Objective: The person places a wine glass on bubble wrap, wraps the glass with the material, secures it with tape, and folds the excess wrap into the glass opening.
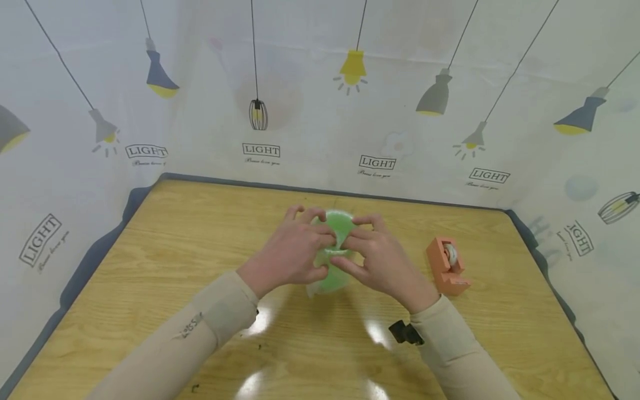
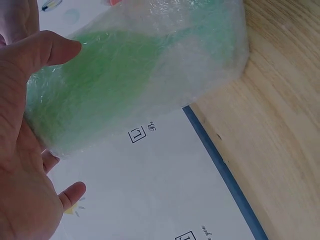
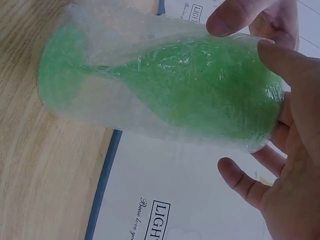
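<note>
A green wine glass wrapped in clear bubble wrap stands upright on the table between both hands. In the right wrist view its bowl, thin stem and round foot show through the bubble wrap. My left hand grips the wrapped bowl end from the left, thumb lying on the wrap in the left wrist view. From the right, my right hand holds the same end, fingertips curled at the rim. The fingers of both hands nearly meet over the top and hide part of it.
An orange tape dispenser with a roll of tape stands on the wooden table, right of the right hand. A white sheet printed with lamps closes off the table's back and sides.
</note>
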`<state>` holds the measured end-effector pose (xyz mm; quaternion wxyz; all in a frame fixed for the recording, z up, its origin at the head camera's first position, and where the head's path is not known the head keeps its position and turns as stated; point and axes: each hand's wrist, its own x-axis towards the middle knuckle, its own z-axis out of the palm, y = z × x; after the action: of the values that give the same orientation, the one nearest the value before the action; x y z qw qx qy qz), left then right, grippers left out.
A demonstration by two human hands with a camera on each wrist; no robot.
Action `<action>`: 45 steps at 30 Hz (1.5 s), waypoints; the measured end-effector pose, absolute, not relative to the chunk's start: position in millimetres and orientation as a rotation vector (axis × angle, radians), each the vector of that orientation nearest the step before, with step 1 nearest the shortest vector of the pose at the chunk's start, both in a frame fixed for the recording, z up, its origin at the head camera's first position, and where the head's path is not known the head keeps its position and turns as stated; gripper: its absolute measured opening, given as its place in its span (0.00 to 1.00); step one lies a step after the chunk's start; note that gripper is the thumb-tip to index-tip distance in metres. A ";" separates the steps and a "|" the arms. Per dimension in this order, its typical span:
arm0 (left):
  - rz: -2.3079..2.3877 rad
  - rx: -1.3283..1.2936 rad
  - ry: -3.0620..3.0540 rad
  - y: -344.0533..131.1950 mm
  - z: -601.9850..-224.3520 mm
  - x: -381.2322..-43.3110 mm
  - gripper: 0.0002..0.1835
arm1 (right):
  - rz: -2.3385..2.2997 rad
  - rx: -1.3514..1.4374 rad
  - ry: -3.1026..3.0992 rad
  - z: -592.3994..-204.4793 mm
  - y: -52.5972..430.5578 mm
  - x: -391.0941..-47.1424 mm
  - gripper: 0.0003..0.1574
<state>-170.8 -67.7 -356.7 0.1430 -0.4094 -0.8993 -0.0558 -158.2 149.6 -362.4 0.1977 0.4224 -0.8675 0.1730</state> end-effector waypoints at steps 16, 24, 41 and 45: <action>-0.277 -1.244 -2.446 -75.1 -365.1 -172.1 0.26 | 0.636 1.171 -2.333 -372.1 156.2 -161.6 0.23; -0.474 -1.302 -2.307 -83.8 -365.1 -172.6 0.27 | 0.699 1.167 -2.234 -375.2 159.4 -161.5 0.31; -0.538 -1.260 -2.260 -96.7 -368.6 -170.8 0.35 | 0.805 1.179 -2.179 -378.0 168.3 -158.1 0.31; -0.547 -1.226 -2.254 -102.2 -367.3 -170.1 0.37 | 0.807 1.182 -2.149 -377.4 170.9 -157.5 0.32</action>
<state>-170.1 -102.2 -367.3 0.2562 -0.4516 -0.8306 -0.2014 -157.5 170.9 -377.4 0.2761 0.4400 -0.7999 0.3005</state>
